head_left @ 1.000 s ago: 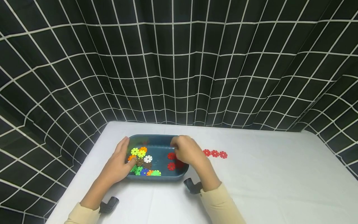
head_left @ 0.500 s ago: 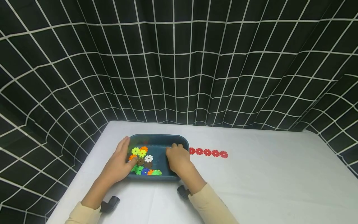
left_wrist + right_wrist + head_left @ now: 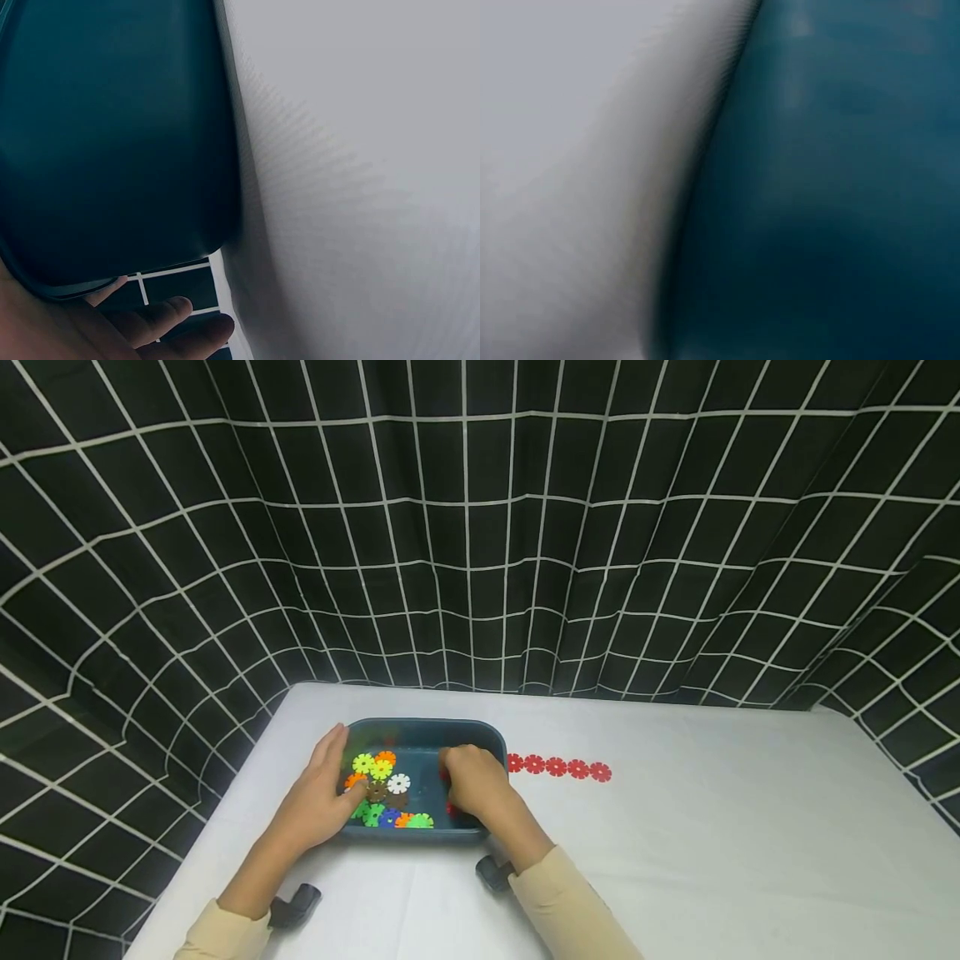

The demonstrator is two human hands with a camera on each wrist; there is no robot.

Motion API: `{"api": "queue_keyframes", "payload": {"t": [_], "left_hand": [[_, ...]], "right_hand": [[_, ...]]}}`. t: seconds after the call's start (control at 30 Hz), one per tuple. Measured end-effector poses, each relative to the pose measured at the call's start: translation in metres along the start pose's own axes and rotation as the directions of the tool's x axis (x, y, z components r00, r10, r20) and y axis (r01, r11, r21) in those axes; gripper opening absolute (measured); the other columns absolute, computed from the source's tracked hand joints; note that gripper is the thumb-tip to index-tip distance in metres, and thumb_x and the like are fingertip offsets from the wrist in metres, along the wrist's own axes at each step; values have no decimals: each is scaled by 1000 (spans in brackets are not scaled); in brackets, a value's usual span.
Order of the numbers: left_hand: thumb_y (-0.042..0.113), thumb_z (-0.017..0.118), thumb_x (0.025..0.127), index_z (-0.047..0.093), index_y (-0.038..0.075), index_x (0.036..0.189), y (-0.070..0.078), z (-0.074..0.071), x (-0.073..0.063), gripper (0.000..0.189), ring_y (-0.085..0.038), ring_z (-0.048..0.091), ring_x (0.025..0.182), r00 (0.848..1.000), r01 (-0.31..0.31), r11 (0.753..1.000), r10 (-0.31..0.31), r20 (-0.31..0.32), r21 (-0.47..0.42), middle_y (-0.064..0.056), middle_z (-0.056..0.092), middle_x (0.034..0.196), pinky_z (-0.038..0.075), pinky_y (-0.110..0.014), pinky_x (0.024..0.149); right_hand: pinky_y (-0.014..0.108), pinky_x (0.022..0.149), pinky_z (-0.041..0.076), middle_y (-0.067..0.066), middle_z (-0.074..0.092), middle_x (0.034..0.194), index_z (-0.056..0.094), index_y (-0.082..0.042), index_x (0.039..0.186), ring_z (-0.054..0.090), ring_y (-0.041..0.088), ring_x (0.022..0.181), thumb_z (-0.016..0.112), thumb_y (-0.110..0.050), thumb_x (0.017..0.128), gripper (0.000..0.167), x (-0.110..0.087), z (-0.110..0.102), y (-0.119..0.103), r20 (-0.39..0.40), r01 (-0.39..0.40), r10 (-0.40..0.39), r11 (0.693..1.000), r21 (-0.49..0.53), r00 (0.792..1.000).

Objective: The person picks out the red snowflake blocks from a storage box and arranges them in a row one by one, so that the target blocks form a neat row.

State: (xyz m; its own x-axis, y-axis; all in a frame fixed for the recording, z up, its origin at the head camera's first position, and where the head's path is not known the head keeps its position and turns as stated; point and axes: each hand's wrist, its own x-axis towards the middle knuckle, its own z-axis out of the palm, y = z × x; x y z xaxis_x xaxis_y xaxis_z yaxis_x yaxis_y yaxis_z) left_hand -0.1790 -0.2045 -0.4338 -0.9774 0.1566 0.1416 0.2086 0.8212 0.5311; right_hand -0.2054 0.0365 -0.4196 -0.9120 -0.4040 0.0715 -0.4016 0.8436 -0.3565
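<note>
In the head view my left hand (image 3: 315, 797) holds the left end of the dark teal tray (image 3: 423, 835). Its thumb lies inside the rim and its fingers lie along the outside; the left wrist view shows them stretched past the tray wall (image 3: 112, 135). My right hand (image 3: 476, 783) reaches down inside the tray's right part, fingers curled, with a red notched plastic disc (image 3: 444, 772) at the fingertips, mostly covered by the hand. Another red disc (image 3: 452, 810) peeks out below the hand. The right wrist view shows just the tray wall (image 3: 840, 165) and the cloth.
Yellow discs (image 3: 363, 764), a white disc (image 3: 398, 783), brown, orange, green and blue ones lie in the tray's left half. To the right, a row of several red discs (image 3: 556, 767) lies on the white cloth (image 3: 712, 827). A dark gridded curtain (image 3: 480, 568) hangs behind.
My right hand has come from the tray's right rim down into the tray among the red discs, uncovering more of the red row. One red disc has shifted slightly left. The left hand stays put.
</note>
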Motion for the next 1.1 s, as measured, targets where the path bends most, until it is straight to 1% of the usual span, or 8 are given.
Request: {"api": "queue_keyframes", "payload": {"t": [0.2,0.33,0.47,0.57,0.73,0.87,0.97,1.1], "left_hand": [[20,62,90,18,-3,157,1,0,0,84,-48,30,142,1000,-1,1000,1,2,1,-20,14,164,31,-70,105],[20,62,90,18,-3,158,3,0,1,84,-48,29,143,1000,0,1000,0,6,2,-20,14,164,31,-70,105],[20,62,90,18,-3,158,3,-1,1,84,-48,29,143,1000,-2,1000,2,4,5,-21,15,164,31,-70,105],[20,62,90,18,-3,157,3,-1,1,84,-48,29,143,1000,-1,1000,1,5,7,-21,14,163,31,-69,105],[20,62,90,17,-3,158,2,-1,0,84,-48,29,143,1000,3,1000,-3,5,2,-21,14,164,31,-70,105],[20,62,91,17,-3,158,2,0,0,84,-48,28,143,1000,4,1000,-4,5,3,-21,14,164,31,-70,105],[20,62,91,17,-3,158,1,0,0,83,-47,28,143,1000,0,1000,0,4,3,-21,14,164,31,-69,106],[20,61,91,17,-3,158,0,0,0,83,-47,28,144,1000,-10,1000,10,3,1,-21,14,164,30,-69,106]], "right_hand": [[28,58,51,0,63,72,68,-9,90,55,16,62,81,-1,76,20,2,-4,4,-32,16,-14,997,74,999],[30,66,56,2,67,78,71,-7,94,58,16,66,80,-3,82,15,1,-11,6,-38,12,-5,987,161,999],[35,77,59,7,71,87,73,-4,101,63,18,74,70,3,89,15,0,-20,7,-64,17,-4,981,193,998],[36,79,58,7,71,90,71,-2,105,64,18,77,66,4,91,16,-1,-25,11,-90,12,8,976,216,996],[29,67,55,1,67,79,68,-4,99,60,14,69,71,2,89,12,0,-33,21,-125,-6,49,945,327,991],[30,67,55,-2,66,75,71,-6,92,61,13,69,75,0,86,10,1,-38,29,-139,-11,70,921,390,988],[31,68,57,-2,67,75,72,-7,91,63,14,69,76,-1,86,9,1,-42,34,-143,-34,105,905,424,984],[30,64,57,-1,68,75,72,-6,91,63,15,65,76,0,86,9,-1,-48,41,-140,-66,150,875,479,979]]}}
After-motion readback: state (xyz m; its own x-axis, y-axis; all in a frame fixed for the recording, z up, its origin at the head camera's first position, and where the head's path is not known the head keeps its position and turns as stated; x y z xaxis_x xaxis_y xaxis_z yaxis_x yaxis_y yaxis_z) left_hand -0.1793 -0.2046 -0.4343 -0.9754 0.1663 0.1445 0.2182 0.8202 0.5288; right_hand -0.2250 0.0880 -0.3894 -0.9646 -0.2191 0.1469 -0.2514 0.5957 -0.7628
